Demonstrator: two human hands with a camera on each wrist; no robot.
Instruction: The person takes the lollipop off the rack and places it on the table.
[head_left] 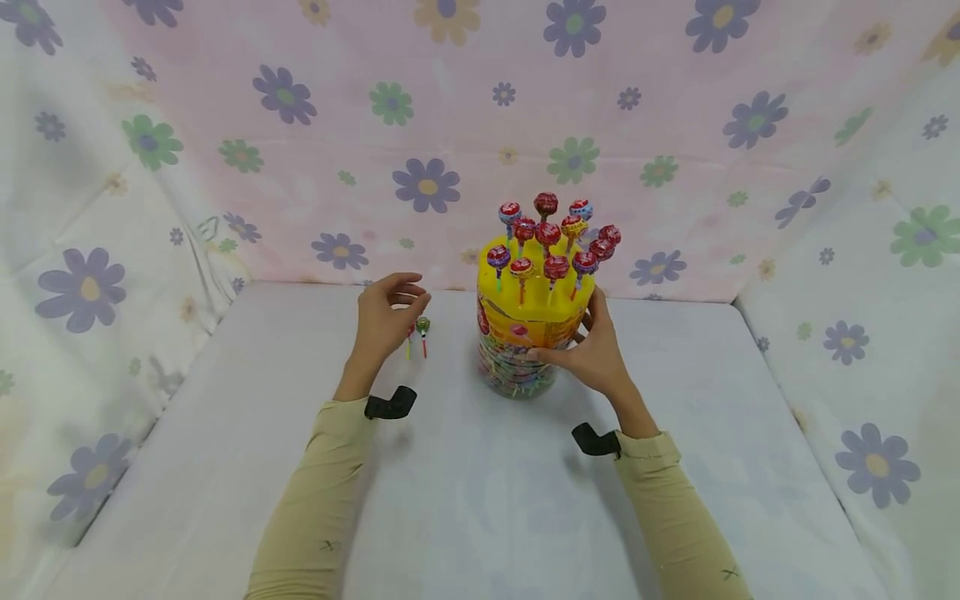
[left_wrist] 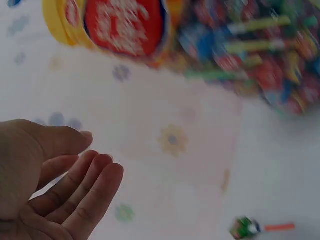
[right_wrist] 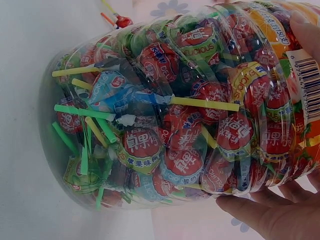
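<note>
A clear plastic jar (right_wrist: pixel 165 120) full of wrapped lollipops stands on the table. Its yellow lid (head_left: pixel 536 287) has several lollipops (head_left: pixel 547 233) stuck upright in it. My right hand (head_left: pixel 596 354) grips the jar's right side, thumb in front and fingers round the back. To the left of the jar, my left hand (head_left: pixel 390 317) is held with loosely bent fingers and nothing between them; the left wrist view shows a gap between thumb and fingers. Just beside it, a green-wrapped lollipop (head_left: pixel 423 325) with a red stick lies on the table, next to another lollipop (head_left: pixel 409 343) with a yellow-green stick.
A white cloth covers the table (head_left: pixel 465 500). Flower-patterned fabric rises behind it as a back wall (head_left: pixel 480 125) and at both sides. Each wrist carries a black camera mount, such as the left one (head_left: pixel 392 404).
</note>
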